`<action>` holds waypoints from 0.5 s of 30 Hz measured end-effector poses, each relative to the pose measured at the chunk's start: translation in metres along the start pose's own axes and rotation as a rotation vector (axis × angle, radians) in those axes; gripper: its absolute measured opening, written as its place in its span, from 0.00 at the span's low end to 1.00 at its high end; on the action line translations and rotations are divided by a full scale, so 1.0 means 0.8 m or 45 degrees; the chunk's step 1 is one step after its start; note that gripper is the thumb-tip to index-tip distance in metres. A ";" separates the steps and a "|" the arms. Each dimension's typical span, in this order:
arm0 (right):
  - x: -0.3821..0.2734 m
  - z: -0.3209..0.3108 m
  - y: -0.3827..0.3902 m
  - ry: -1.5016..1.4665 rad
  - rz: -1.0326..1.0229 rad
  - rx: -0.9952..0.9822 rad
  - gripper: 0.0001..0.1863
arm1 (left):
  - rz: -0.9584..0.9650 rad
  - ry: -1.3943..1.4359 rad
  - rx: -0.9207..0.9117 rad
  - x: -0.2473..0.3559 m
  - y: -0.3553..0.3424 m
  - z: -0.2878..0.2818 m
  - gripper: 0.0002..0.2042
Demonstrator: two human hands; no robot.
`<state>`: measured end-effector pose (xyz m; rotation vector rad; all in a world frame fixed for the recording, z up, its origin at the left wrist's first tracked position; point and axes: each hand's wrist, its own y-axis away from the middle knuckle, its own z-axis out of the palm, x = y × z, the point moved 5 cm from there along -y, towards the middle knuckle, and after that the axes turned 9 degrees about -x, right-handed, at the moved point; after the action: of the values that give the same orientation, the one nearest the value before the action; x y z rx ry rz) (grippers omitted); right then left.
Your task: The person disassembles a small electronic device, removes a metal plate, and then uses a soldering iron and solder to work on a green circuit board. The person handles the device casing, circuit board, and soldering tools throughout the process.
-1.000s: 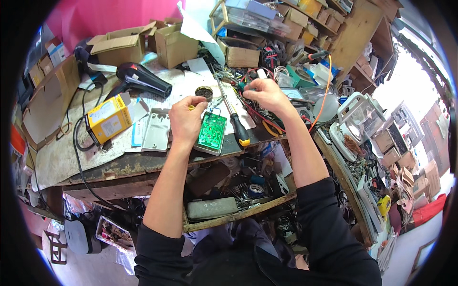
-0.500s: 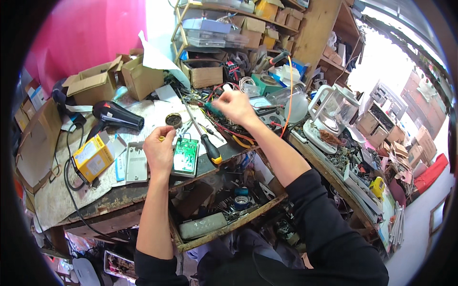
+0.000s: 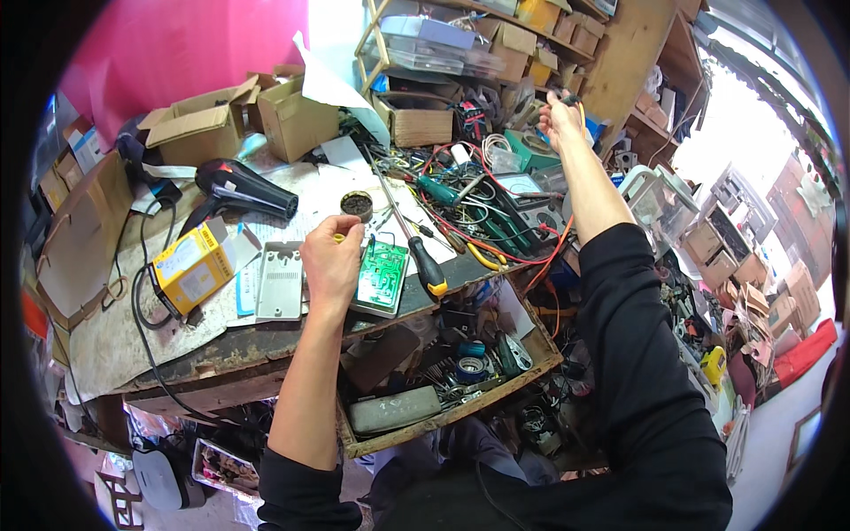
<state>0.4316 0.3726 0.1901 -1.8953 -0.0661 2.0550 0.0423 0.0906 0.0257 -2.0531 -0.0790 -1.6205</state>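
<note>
My left hand (image 3: 329,261) is pinched closed over the bench, with a small yellow piece (image 3: 339,237) showing between thumb and finger; the rest of it is hidden. Close beside it lies a green circuit board (image 3: 382,276) in a light housing. A grey plastic cover (image 3: 280,285) rests left of the wrist, and a small round tin (image 3: 357,204) with dark contents stands just beyond. Far right, my right hand (image 3: 560,122) is stretched out, its fingers curled round a dark-handled tool (image 3: 571,100) with an orange cord. A black and yellow screwdriver (image 3: 428,267) lies right of the board.
A black hair dryer (image 3: 243,188), a yellow box (image 3: 190,270) and open cartons (image 3: 297,119) occupy the left side. Pliers, a green-handled tool (image 3: 436,190) and red leads crowd the middle. Below the bench edge, an open drawer (image 3: 452,423) holds tools. A blender jug (image 3: 660,203) stands right.
My right hand has moved from above the green-handled tool out to the far right, onto the corded tool. My left hand keeps its pinch near the board. The whole view has shifted.
</note>
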 end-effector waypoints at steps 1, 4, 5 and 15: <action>0.000 -0.003 -0.006 0.023 -0.044 -0.009 0.15 | -0.003 -0.010 -0.003 -0.002 -0.001 0.001 0.10; -0.010 -0.028 -0.029 0.216 -0.087 -0.031 0.20 | 0.018 -0.032 -0.026 0.007 -0.001 0.009 0.10; -0.022 -0.038 -0.028 0.462 -0.231 0.116 0.20 | 0.017 -0.033 -0.037 0.009 -0.001 0.011 0.10; -0.155 -0.027 0.195 0.386 -0.947 0.126 0.18 | 0.024 -0.122 -0.027 0.008 0.001 -0.002 0.11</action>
<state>0.4249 0.1867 0.2658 -1.7356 -0.5002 1.2483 0.0430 0.0870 0.0319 -2.1412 -0.0765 -1.5174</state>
